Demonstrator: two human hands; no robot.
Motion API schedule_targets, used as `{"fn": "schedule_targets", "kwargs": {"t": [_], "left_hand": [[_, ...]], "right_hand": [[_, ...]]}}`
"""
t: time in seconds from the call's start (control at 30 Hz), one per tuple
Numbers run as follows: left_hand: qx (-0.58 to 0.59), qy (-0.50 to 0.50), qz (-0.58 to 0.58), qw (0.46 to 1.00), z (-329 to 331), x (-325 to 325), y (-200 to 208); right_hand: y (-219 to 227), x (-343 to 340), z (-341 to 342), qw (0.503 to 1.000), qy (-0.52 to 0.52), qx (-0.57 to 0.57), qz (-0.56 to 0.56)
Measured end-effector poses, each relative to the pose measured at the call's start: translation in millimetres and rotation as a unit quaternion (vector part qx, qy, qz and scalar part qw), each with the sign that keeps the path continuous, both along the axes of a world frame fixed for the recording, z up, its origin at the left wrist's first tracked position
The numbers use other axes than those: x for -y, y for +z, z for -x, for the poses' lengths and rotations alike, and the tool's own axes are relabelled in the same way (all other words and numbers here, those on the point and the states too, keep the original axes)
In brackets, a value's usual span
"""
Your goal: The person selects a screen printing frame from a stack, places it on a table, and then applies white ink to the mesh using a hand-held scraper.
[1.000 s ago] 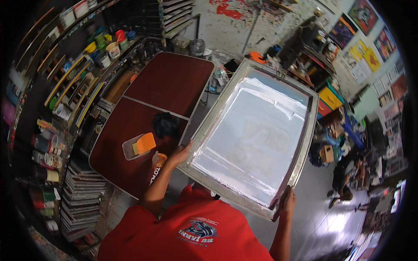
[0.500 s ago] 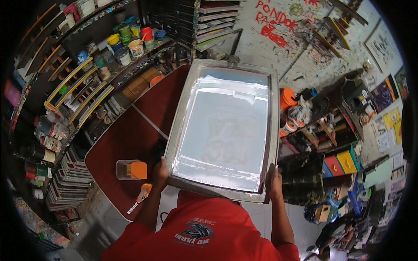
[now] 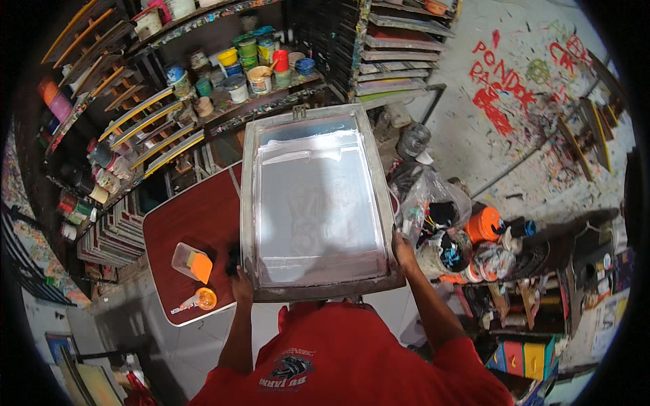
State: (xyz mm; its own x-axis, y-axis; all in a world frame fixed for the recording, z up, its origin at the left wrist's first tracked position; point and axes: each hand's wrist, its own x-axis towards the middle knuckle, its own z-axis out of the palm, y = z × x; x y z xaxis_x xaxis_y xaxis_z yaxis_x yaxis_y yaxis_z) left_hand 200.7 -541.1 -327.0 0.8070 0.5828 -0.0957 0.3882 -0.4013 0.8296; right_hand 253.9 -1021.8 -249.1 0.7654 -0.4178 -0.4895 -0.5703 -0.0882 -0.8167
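A large screen-printing frame [image 3: 318, 227] is held up in front of me, its pale mesh showing a faint stencil and bright reflections near the far end. My left hand [image 3: 242, 285] grips the frame's near left edge, partly hidden by it. On the near right edge, my right hand [image 3: 404, 254] is closed round the frame's side. Left of the frame stands a dark red table [image 3: 169, 233]. It bears a clear plastic container [image 3: 181, 258] with an orange piece [image 3: 200, 266] leaning in it, and an orange-and-clear item [image 3: 205, 298] beside that.
Shelves with paint tubs [image 3: 260, 80] and wooden squeegees [image 3: 152, 132] line the back left. A rack of stacked screens [image 3: 399, 57] stands behind. To the right are plastic bags [image 3: 440, 199], an orange bucket [image 3: 483, 224] and a colourful drawer box [image 3: 521, 358].
My view has turned toward the right, and the table now shows less beneath the frame. The frame has tilted from leaning right to leaning slightly left, both hands still on it.
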Motion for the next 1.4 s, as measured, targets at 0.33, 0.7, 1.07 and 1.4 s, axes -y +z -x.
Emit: {"fn": "schedule_targets", "kwargs": {"t": [0.33, 0.7, 1.07, 1.4], "left_hand": [[-0.125, 0.052, -0.030, 0.990, -65.4, 46.3, -16.7], [-0.134, 0.167, 0.024, 0.977, -146.8, 73.1, -34.2], [-0.126, 0.188, -0.071, 0.971, -180.2, 85.6, -60.2], [-0.107, 0.200, 0.053, 0.973, -191.4, 94.3, -72.3]], "right_hand": [[-85.3, 43.7, -178.0, 0.983, 0.127, 0.067, 0.113], [-105.2, 34.3, -295.5, 0.972, 0.200, 0.052, 0.116], [-164.7, 41.8, -353.2, 0.974, 0.194, 0.071, 0.096], [-156.1, 26.0, -368.0, 0.979, 0.146, 0.074, 0.121]]}}
